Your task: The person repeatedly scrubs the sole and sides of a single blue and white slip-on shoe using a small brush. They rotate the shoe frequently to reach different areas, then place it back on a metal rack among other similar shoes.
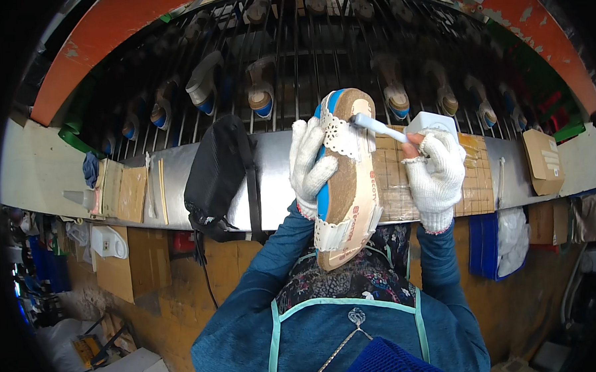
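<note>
My left hand (308, 164), in a white knit glove, grips a sandal (347, 197) held upright in front of my chest, its tan insole facing me, with a blue sole edge and white lace straps. My right hand (436, 172), also gloved, holds a white brush (375, 126) by its handle, and the brush tip touches the sandal near the toe, beside the upper lace strap. A small white container (430, 122) sits just behind my right hand.
A metal ledge (271, 180) runs across in front of me, with a black bag (217, 169) on it, cardboard pieces (122, 190) at left and a box (543, 160) at right. Behind it, a barred conveyor rack (293, 66) carries several shoes under an orange arch.
</note>
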The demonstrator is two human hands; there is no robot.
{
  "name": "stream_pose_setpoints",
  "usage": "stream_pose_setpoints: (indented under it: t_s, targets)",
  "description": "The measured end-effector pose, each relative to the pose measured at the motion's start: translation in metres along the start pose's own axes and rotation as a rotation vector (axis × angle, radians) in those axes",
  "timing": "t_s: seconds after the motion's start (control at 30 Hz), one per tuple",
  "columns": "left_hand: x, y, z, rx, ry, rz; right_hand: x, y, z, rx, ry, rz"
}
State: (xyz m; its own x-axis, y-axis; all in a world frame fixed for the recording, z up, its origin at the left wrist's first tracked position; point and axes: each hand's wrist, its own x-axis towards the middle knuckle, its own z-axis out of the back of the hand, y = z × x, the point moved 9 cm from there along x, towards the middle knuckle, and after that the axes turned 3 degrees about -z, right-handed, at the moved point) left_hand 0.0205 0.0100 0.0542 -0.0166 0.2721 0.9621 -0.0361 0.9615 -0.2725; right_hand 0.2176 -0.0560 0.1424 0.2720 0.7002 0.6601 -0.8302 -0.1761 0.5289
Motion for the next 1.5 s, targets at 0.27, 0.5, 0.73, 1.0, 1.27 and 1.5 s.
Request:
stream_pose_setpoints:
  t_s: [0.27, 0.5, 0.73, 1.0, 1.27, 1.5]
  targets:
    - [0.008, -0.001, 0.003, 0.042, 0.009, -0.044, 0.007, 0.011, 0.004, -0.057, 0.08, 0.211]
    - [0.015, 0.01, -0.002, -0.003, -0.009, -0.056, 0.009, 0.011, 0.013, 0.048, 0.136, 0.277]
    - [0.022, 0.023, -0.003, -0.068, -0.112, 0.022, -0.004, -0.019, 0.002, 0.217, 0.098, -0.095]
    - [0.032, 0.013, 0.003, 0.217, -0.092, -0.132, -0.041, -0.025, -0.005, 0.411, 0.209, -0.307]
    - [0.037, 0.004, 0.0, 0.255, -0.002, -0.18, -0.009, -0.008, 0.0, 0.107, 0.084, -0.057]
    - [0.043, 0.004, 0.003, 0.293, -0.014, -0.164, -0.018, -0.005, 0.001, 0.122, 0.019, -0.038]
